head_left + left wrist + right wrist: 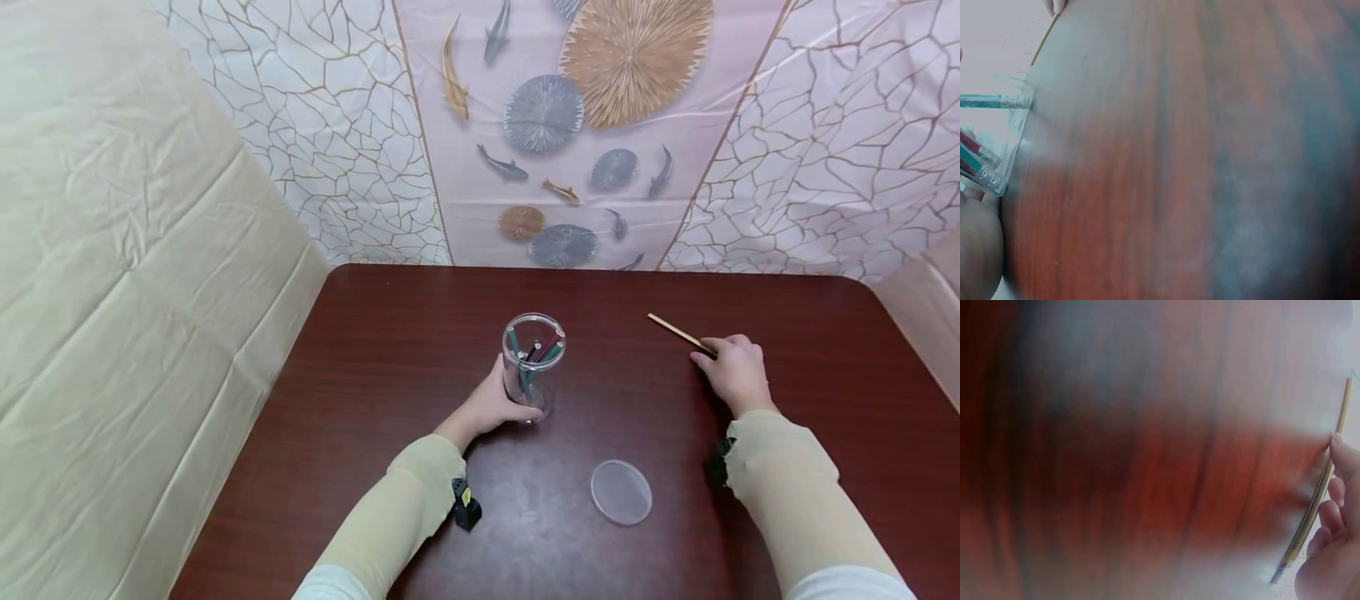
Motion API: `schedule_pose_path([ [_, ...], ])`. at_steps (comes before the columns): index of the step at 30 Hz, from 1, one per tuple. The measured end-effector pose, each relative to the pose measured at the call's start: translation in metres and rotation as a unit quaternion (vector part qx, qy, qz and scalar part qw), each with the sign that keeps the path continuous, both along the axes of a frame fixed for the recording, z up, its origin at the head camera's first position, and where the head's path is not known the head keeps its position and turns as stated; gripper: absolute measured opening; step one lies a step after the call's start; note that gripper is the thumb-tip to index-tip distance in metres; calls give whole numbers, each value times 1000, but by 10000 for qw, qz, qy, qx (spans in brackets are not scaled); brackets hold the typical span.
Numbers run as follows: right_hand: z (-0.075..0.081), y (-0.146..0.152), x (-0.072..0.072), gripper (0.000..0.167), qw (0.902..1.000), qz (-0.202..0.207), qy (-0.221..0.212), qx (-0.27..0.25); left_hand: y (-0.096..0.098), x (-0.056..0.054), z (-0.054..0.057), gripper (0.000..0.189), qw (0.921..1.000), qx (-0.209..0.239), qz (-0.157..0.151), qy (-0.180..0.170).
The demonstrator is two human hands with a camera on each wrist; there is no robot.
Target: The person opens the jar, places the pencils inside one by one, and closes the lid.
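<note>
A clear, tall cup (513, 382) stands on the table left of its middle, with several dark green, maroon and black pencils (982, 101) leaning inside. My left hand (491, 404) wraps it low on its left side, thumb across the front near the base. In the left wrist view, metal-banded pencil ends show at the cup's bottom. Farther right, my right hand (738, 375) pinches a slim tan pencil (672, 327) between thumb and fingers, low over the table. The right wrist view shows this pencil (1310, 519) running past the thumb, one end silvery.
A round clear lid (621, 492) lies flat on the dark red-brown table (390, 350), nearer me and between my arms. Patterned cloth (352, 125) hangs behind the table's far edge. Pale padded fabric (150, 333) slopes down along the left side.
</note>
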State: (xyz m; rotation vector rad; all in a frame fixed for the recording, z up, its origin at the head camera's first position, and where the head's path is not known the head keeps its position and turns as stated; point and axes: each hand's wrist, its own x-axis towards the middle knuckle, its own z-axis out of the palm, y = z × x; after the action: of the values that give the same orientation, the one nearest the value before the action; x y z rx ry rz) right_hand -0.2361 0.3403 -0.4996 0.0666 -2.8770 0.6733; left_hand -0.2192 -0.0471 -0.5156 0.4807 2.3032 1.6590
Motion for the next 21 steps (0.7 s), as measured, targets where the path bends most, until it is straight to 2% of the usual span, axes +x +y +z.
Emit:
schedule_pose_path([
  [7, 2, 1, 0, 19, 9998, 103, -8, 147, 3, -1, 2, 90, 9999, 159, -42, -33],
  [11, 6, -1, 2, 18, 9999, 86, 2, 67, 3, 0, 1, 90, 9998, 196, -55, -87],
  [16, 21, -10, 2, 30, 9985, -270, 3, -482, 2, 1, 1, 90, 9999, 118, -7, -39],
  [21, 44, -27, 2, 38, 9898, -774, 234, -1175, 1, 1, 0, 90, 10000, 92, 32, -15],
])
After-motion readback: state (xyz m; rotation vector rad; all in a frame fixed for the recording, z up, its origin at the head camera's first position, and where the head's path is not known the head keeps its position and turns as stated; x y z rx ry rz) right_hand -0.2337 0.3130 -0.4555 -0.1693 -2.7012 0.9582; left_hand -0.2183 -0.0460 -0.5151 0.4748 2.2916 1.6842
